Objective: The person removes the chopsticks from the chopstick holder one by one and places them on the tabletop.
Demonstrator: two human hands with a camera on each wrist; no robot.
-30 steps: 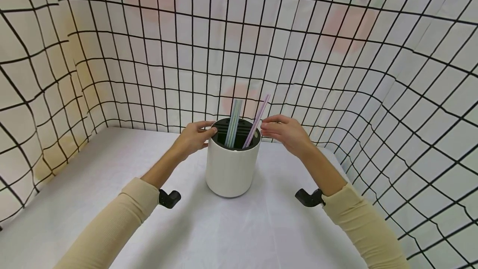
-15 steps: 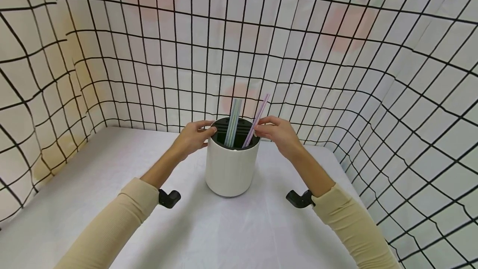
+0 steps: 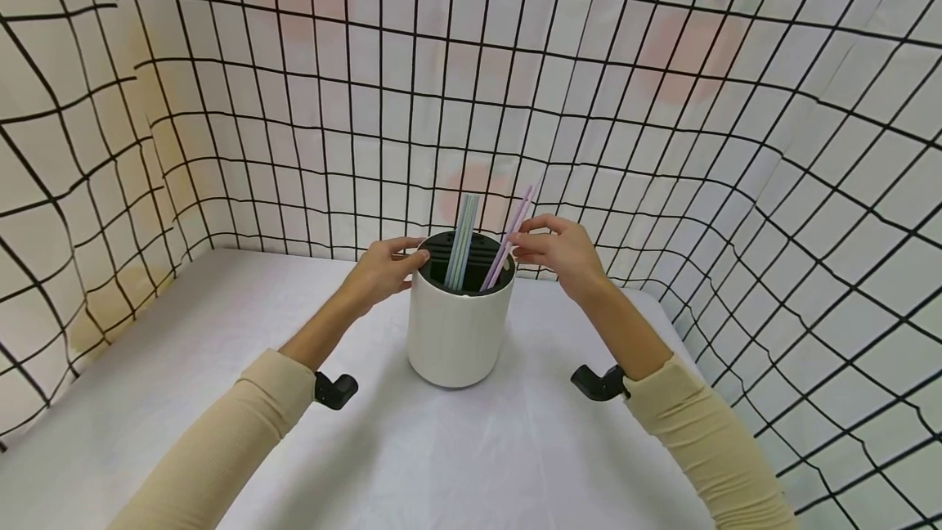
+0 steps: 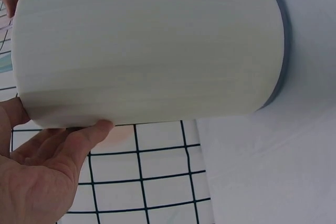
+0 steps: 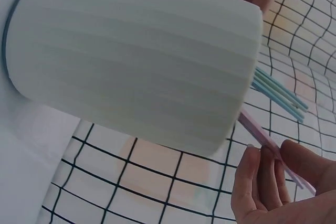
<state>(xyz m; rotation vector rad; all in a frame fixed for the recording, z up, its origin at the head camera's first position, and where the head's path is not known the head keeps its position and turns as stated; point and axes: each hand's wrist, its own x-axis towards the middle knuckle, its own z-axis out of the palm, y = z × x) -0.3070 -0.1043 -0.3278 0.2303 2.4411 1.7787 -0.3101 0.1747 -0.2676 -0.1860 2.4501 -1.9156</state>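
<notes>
A white round utensil holder (image 3: pixel 458 342) with a black divided insert stands upright on the table. Blue-green straws (image 3: pixel 461 242) lean in its middle, and pink-purple straws (image 3: pixel 503 248) tilt rightward out of its right part. My left hand (image 3: pixel 377 275) grips the left rim, thumb at the top edge and fingers against the side, as the left wrist view also shows. Above the right rim, my right hand (image 3: pixel 565 256) pinches a pink straw (image 5: pixel 257 130) between thumb and fingertips. The straws' lower ends are hidden inside the holder.
A white cloth (image 3: pixel 471 464) covers the table. Black wire grid panels (image 3: pixel 353 129) rise behind and on both sides, with pale fabric behind them. A black wrist mount (image 3: pixel 334 391) sticks out at each cuff.
My right hand has moved left to the pink straws, then slightly up and right with a straw pinched; the pink straws now look more spread. My left hand stays on the rim.
</notes>
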